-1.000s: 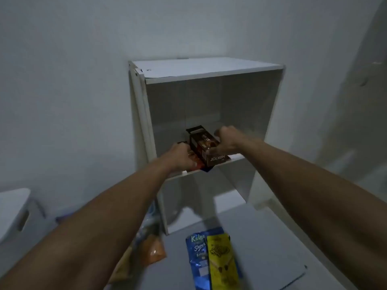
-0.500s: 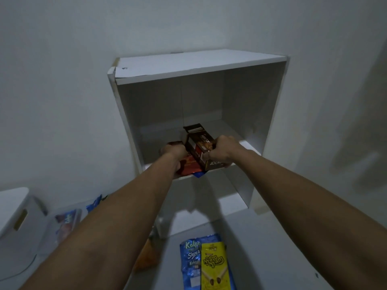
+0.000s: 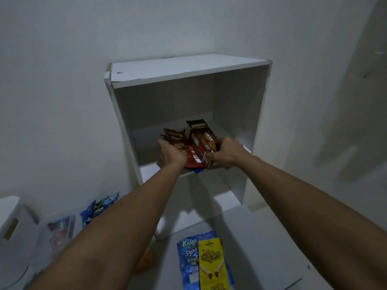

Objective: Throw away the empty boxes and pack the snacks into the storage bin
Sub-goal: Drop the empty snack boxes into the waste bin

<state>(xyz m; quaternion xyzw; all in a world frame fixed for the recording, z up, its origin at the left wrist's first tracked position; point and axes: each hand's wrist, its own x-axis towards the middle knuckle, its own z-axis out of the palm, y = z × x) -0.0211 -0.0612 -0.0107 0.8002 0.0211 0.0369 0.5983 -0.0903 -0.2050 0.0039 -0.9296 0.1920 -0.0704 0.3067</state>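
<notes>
— Two hands are in the upper compartment of the white shelf unit (image 3: 188,70). Where do we put the brown box (image 3: 204,143) relative to our fingers?

— Our right hand (image 3: 227,153) grips it from its 3 o'clock side: fingers curl over the top long edge, and the thumb presses the near end at about 6 o'clock. The box stands on the shelf board, tilted, with its opened end flap at 12 o'clock, away from us.

— And the left?

— Our left hand (image 3: 171,152) lies at 9 o'clock of the box, fingers curled over the brown snack packet (image 3: 176,139) and the red packet (image 3: 193,160) just beside the box. A blue packet corner pokes out under them at the shelf edge.

— What differs from half a second back?

— Little with the grip: both hands hold as before. The view has shifted, so the shelf unit sits further right, and more shows at 7 o'clock: blue packets (image 3: 98,208) in a clear storage bin (image 3: 48,243). At 6 o'clock, the yellow stick pack (image 3: 212,266) lies on the blue bag (image 3: 188,258) on the low desk (image 3: 261,237).
</notes>
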